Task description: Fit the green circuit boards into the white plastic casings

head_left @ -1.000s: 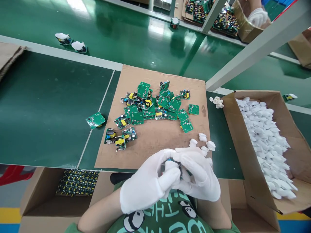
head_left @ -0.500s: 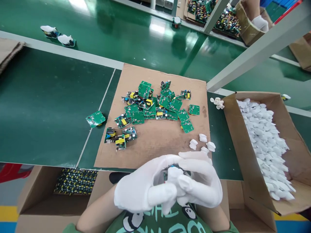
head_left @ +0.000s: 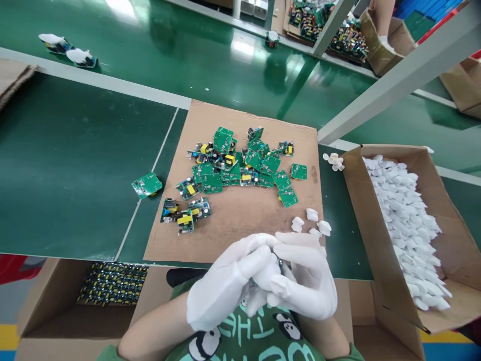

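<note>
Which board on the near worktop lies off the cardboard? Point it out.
The board left of the cardboard, over the white line. The other boards on the worktop all lie on the cardboard.

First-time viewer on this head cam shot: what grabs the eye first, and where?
Probably the jumbled green circuit boards on the cardboard sheet, mid-picture. Next, the open carton at the right, with its mass of white pieces. Then, at bottom centre, the white-gloved left hand and right hand, close together around a small, mostly hidden item.
</note>
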{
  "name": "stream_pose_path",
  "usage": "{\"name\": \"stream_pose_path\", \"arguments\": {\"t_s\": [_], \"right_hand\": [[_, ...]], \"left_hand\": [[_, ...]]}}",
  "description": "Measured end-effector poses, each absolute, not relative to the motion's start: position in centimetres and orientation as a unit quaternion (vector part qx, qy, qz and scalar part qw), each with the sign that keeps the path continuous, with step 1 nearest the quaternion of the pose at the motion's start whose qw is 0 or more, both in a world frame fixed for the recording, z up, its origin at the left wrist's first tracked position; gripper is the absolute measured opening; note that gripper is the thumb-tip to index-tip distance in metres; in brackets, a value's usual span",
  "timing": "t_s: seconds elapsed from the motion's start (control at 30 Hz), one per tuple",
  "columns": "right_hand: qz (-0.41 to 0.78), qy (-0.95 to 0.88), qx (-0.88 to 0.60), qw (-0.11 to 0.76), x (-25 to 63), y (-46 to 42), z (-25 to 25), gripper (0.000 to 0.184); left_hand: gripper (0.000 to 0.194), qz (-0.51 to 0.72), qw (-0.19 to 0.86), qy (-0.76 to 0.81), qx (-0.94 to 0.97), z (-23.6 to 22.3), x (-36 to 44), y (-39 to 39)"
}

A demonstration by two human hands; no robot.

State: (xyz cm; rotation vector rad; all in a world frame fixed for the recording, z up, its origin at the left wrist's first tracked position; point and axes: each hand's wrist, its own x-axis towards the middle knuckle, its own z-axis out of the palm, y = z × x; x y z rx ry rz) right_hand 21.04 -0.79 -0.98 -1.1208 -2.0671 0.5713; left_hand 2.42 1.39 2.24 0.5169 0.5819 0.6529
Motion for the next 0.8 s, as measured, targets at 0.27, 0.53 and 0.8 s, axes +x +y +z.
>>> {"name": "stream_pose_path", "arguments": {"t_s": [0.27,0.53,0.8], "right_hand": [[0.131,-0.841,-0.335,0.405,20.5,1.4,-0.1,0.030],[0.119,-0.851,-0.319,0.401,20.5,2.2,1.1,0.037],[0.070,-0.904,-0.313,0.281,20.1,4.3,4.2,0.029]], "left_hand": [[0.014,0.241,0.805,0.316,0.440,3.6,2.2,2.7],[0.012,0.244,0.842,0.222,0.428,3.5,1.3,3.0],[0.072,0.307,0.821,0.279,0.393,2.0,0.5,3.1]]}}
